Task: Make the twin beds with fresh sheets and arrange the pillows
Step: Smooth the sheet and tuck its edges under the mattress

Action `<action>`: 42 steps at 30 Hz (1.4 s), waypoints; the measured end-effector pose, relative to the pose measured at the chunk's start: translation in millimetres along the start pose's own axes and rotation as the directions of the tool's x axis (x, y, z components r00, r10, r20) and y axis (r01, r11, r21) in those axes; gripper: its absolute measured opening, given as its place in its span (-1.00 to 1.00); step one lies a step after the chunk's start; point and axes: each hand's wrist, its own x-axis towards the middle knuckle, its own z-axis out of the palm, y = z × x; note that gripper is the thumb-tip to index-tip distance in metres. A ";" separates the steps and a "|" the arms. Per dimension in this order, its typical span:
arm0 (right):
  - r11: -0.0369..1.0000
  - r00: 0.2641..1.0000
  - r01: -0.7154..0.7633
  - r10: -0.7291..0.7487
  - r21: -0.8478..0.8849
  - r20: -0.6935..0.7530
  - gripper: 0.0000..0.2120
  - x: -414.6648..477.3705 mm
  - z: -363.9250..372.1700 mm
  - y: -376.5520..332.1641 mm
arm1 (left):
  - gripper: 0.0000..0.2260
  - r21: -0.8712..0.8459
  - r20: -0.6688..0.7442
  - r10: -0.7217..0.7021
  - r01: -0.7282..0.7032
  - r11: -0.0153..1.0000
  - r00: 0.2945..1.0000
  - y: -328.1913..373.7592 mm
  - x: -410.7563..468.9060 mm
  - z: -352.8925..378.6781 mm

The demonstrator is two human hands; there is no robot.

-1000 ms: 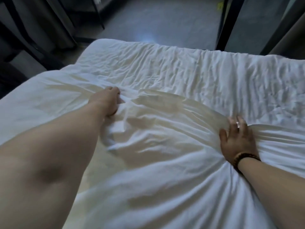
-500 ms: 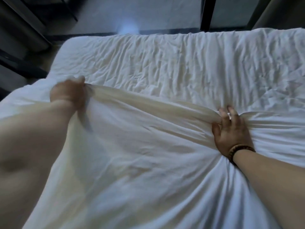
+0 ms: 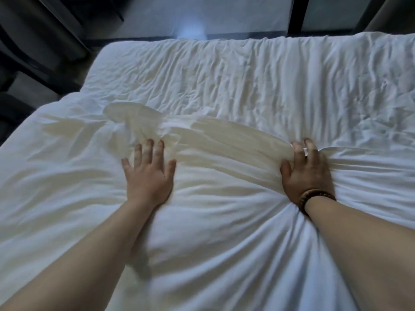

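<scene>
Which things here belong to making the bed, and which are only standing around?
For the job: wrinkled white fabric sheet; its raised cream fold; left hand, flat on it; right hand, pressing it.
Only around: black upright post; grey floor; brown beaded bracelet.

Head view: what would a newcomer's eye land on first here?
A rumpled white sheet fills the frame. At centre the left hand lies flat on it, fingers spread; further right, the right hand, a dark beaded bracelet at its wrist, presses where creases fan out. A raised fold runs between them.
</scene>
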 end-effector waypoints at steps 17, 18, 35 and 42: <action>0.999 0.993 -0.028 0.025 0.025 0.115 -0.41 -2.0 -22.8 -14.0 | -0.15 0.183 0.477 -0.311 0.253 0.950 0.822 -12.5 -54.6 -37.9; 1.000 0.993 -0.027 0.025 0.017 0.120 -0.41 -2.2 -23.1 -12.6 | -0.06 0.174 0.502 -0.294 0.238 0.956 0.813 -16.6 -53.7 -34.0; 0.978 0.968 -0.122 0.155 -0.170 0.199 -0.36 4.3 -25.5 -25.6 | 0.06 0.008 0.625 -0.049 0.056 0.998 0.779 -19.7 -7.2 -14.3; 0.802 0.763 -0.425 0.567 -0.421 0.311 -0.35 -12.8 -60.5 -187.3 | -0.80 -0.443 0.515 0.242 0.013 0.896 0.822 -99.4 56.3 -77.2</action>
